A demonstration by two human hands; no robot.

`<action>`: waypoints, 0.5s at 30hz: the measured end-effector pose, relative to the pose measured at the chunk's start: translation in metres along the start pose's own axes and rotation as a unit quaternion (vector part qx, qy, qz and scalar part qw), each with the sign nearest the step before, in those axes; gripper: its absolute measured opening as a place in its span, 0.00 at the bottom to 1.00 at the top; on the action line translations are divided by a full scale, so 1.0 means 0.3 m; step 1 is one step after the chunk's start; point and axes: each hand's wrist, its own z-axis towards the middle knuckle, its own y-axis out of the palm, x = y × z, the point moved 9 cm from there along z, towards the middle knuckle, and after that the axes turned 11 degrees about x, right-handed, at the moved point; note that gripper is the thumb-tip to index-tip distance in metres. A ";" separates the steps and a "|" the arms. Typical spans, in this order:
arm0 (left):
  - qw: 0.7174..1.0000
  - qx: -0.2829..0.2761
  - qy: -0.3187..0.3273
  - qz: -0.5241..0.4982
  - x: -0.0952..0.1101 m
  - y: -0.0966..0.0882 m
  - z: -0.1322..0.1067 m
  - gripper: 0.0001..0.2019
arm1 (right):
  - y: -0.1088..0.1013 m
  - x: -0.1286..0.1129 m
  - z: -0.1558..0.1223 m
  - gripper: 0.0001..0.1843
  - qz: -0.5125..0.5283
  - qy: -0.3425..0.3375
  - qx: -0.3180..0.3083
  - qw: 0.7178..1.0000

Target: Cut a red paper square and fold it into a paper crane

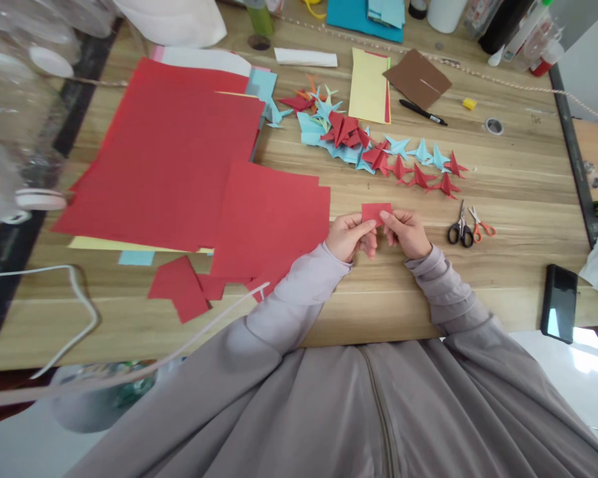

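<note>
A small red piece of paper is held up between both hands near the front of the table. My left hand pinches its left lower edge, thumb on top, the other fingers curled beneath. My right hand grips the lower right corner with the thumb over it. Just left of my left hand lies a large red sheet. Beyond the hands, several folded red paper cranes and light blue paper cranes stand in rows, with a heap of more behind.
Black-handled scissors and orange-handled scissors lie right of my right hand. A phone rests at the right edge. Large red sheets cover the left side; red scraps lie in front. A pen and yellow paper lie farther back.
</note>
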 end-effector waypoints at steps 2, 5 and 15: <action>1.000 0.009 0.005 0.009 -0.002 -0.004 0.001 0.19 | 0.011 -0.010 -0.004 0.26 -0.002 -0.009 -0.013 1.000; 1.000 0.007 0.016 0.018 -0.002 -0.002 0.001 0.20 | 0.034 -0.018 -0.010 0.26 0.001 -0.020 -0.046 0.999; 0.993 -0.045 0.067 0.090 0.024 0.019 -0.016 0.21 | 0.042 -0.020 -0.023 0.24 -0.020 -0.038 -0.089 0.995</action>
